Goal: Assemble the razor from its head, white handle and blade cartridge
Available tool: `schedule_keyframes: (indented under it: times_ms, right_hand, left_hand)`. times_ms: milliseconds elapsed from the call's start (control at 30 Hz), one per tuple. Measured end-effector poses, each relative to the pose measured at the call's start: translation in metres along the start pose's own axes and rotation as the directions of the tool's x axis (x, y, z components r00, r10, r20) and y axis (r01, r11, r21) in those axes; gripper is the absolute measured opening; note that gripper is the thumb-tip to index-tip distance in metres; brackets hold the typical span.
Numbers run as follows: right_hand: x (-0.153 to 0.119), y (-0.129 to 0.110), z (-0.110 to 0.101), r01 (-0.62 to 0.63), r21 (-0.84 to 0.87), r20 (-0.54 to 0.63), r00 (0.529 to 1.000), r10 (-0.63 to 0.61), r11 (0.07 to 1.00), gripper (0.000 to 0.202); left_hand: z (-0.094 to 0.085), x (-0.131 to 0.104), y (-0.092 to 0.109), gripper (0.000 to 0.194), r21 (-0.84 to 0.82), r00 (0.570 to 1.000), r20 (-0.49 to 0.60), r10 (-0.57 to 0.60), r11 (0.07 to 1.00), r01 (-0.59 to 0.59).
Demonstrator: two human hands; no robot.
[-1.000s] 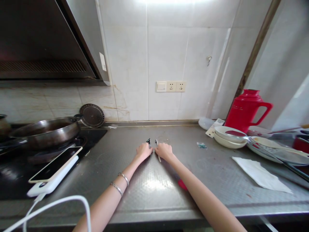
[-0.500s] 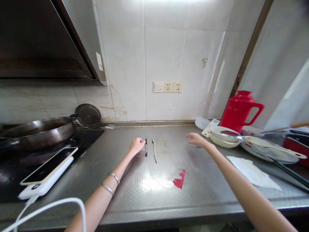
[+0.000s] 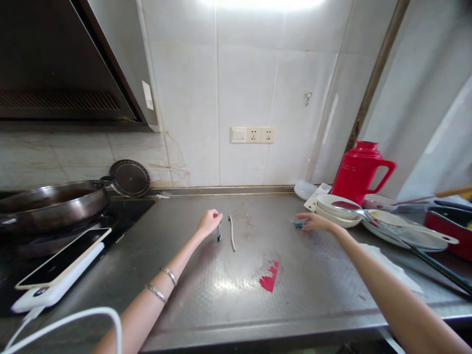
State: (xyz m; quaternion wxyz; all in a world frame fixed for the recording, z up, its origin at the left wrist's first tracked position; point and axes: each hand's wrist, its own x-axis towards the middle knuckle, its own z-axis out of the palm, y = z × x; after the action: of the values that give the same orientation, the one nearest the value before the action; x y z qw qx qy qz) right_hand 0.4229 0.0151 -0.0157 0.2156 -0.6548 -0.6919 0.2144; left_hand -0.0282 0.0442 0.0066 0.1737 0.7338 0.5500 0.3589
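My left hand [image 3: 209, 222], with two bracelets on its wrist, is closed on a thin dark item [image 3: 220, 231] that hangs down to the counter. Just right of it a thin whitish strip [image 3: 232, 234] lies on the metal counter [image 3: 191, 295]. My right hand [image 3: 312, 222] is at the counter's right part, its fingers at a small clear and teal item [image 3: 298, 223]. Its fingertips are partly hidden, so its hold is unclear. Nearer the front, a torn red patch [image 3: 270, 277] lies between the two arms.
On the left, a pan [image 3: 55, 204] sits on the stove beside a phone [image 3: 64, 258] and a white power bank with a cable. To the right stand a red thermos [image 3: 356, 172], stacked bowls [image 3: 337, 209], plates with utensils and a white cloth [image 3: 391, 268].
My right hand has moved down and right onto the small teal item. My left hand stays by the strip, and the dark item hangs slightly differently. The view has shifted a little.
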Motion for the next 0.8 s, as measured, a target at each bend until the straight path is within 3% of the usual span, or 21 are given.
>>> schedule_keyframes:
  times_ms: [200,333,467,633,800]
  right_hand:
    - [-0.003,-0.001,0.001,0.024,-0.012,-0.045,0.999,-0.024,1.000,0.057]
    - [-0.003,-0.019,0.004,0.073,-0.047,-0.134,0.988,-0.079,0.996,0.057]
    - [0.000,-0.065,0.013,0.222,-0.075,-0.145,0.962,-0.231,0.972,0.056]
    - [-0.007,-0.141,0.035,0.437,-0.121,-0.062,0.893,-0.447,0.891,0.057]
    - [-0.020,-0.188,0.058,0.561,-0.107,0.019,0.827,-0.562,0.821,0.058]
  left_hand:
    - [-0.001,-0.003,0.006,0.024,-0.071,1.000,0.011,0.013,0.997,-0.012]
    - [-0.004,-0.004,0.015,0.023,-0.088,0.998,0.000,0.056,0.995,-0.055]
    - [-0.003,-0.006,0.028,0.037,-0.034,0.978,0.039,0.205,0.978,-0.204]
    - [0.000,-0.015,0.044,0.049,0.084,0.900,0.149,0.409,0.902,-0.424]
    - [-0.001,-0.025,0.057,0.061,0.184,0.865,0.263,0.427,0.858,-0.479]
